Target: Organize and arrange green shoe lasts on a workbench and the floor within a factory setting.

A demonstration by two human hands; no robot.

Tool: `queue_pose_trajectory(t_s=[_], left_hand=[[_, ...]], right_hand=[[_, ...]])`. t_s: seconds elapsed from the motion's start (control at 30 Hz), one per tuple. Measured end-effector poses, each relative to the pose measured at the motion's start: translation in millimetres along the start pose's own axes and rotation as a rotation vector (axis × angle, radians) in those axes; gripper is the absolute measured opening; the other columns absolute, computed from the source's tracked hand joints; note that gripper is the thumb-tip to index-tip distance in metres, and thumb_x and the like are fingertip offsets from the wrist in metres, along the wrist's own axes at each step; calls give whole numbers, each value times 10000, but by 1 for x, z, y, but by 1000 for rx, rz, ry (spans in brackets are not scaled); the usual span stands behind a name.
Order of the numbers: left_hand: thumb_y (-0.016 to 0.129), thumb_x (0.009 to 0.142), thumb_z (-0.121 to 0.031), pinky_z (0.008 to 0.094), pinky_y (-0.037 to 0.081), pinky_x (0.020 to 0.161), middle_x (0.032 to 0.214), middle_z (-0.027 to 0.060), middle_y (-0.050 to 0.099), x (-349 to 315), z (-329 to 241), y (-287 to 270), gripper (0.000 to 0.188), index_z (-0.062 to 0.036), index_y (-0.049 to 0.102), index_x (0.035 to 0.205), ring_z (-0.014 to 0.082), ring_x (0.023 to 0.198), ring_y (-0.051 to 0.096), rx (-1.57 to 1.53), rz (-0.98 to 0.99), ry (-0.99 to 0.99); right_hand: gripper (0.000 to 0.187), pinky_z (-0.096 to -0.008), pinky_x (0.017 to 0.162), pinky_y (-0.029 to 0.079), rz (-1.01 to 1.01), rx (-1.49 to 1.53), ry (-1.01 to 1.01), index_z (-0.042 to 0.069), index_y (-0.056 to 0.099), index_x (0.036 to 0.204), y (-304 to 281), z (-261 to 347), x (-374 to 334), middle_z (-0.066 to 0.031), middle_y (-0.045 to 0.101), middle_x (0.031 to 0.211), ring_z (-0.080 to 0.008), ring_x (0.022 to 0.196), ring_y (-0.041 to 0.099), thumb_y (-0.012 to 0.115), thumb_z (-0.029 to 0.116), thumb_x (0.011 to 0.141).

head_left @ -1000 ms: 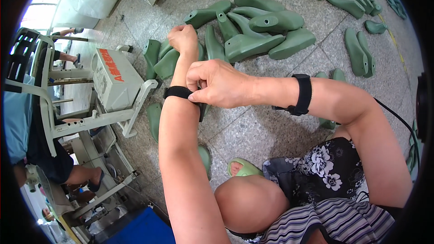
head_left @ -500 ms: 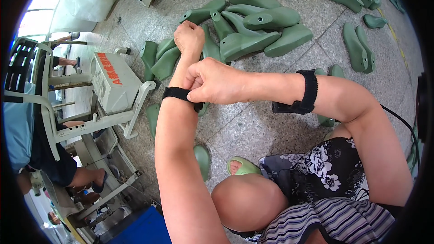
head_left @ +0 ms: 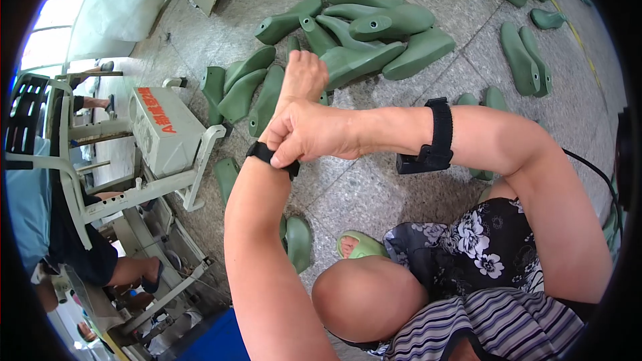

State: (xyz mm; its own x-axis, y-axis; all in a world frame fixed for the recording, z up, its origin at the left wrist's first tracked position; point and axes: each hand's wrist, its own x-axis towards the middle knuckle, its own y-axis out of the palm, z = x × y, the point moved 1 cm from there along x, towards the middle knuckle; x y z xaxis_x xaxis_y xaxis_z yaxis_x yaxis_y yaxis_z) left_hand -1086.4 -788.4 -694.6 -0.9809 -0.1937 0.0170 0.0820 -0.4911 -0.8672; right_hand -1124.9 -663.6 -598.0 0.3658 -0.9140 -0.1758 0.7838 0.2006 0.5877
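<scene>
My right hand (head_left: 304, 132) reaches across and pinches the black wrist strap (head_left: 261, 152) on my left forearm, thumb and fingers closed at its edge. Beyond it, my left hand (head_left: 305, 75) is held up with its fingers curled in, and nothing shows in it. A matching black strap with a small dark block (head_left: 428, 160) is around my right forearm. Past my left hand lies a heap of green shoe lasts (head_left: 364, 63) on the speckled stone floor. More lasts (head_left: 242, 93) lie just left of that hand.
A grey metal machine frame with a boxy housing (head_left: 164, 130) stands at left, a seated person beside it. Single lasts (head_left: 299, 244) lie near my knee. A pair of lasts (head_left: 521, 60) and further rows lie at the right and far right. A black cable (head_left: 595, 177) hangs by my right elbow.
My left hand has turned and swung to the right, its wrist bending. My right hand stays on the strap and has shifted slightly. The view has moved a little.
</scene>
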Motion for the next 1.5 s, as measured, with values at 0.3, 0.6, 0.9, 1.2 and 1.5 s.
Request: queue_pose_trajectory(t_s=[0.3, 0.6, 0.9, 1.2, 1.5], left_hand=[[616, 793, -108, 333, 463, 620, 709, 61, 610, -9, 57, -4, 85, -24, 601, 790, 203, 633, 576, -1795, -73, -1437], [560, 818, -36, 391, 446, 820, 819, 96, 541, -1, 91, -42, 78, 10, 535, 877, 269, 899, 538, -2452, -652, -1513], [543, 824, -58, 333, 454, 686, 790, 77, 519, -9, 99, -36, 44, -24, 516, 817, 216, 766, 522, -2296, -747, -1692], [535, 834, -66, 329, 445, 670, 747, 65, 516, -1, 83, -35, 52, -26, 523, 805, 206, 720, 522, -2278, -646, -1658], [564, 809, -21, 347, 464, 694, 775, 66, 507, -12, 105, -28, 62, -14, 503, 804, 215, 768, 506, -2491, -788, -1608]], right_hand=[[258, -356, 641, 476, 81, -784, -381, -21, 608, 982, 14, 14, -7, -148, 624, 700, -212, 652, 601, 645, 62, 740], [472, -390, 873, 452, -127, -720, -648, -28, 547, 1154, 2, -23, -6, -193, 576, 1053, -318, 1016, 565, 677, 115, 724], [444, -413, 966, 340, -296, -762, -644, -16, 552, 1150, 39, -35, -20, -146, 545, 1075, -306, 1091, 479, 669, 92, 735], [422, -400, 933, 367, -192, -725, -483, 40, 598, 1009, 23, -33, -11, -106, 531, 1031, -297, 1019, 474, 756, 247, 678], [362, -418, 944, 339, 118, -857, -251, 100, 644, 1031, 12, -21, -12, -80, 550, 1011, -270, 1041, 464, 676, 203, 685]])
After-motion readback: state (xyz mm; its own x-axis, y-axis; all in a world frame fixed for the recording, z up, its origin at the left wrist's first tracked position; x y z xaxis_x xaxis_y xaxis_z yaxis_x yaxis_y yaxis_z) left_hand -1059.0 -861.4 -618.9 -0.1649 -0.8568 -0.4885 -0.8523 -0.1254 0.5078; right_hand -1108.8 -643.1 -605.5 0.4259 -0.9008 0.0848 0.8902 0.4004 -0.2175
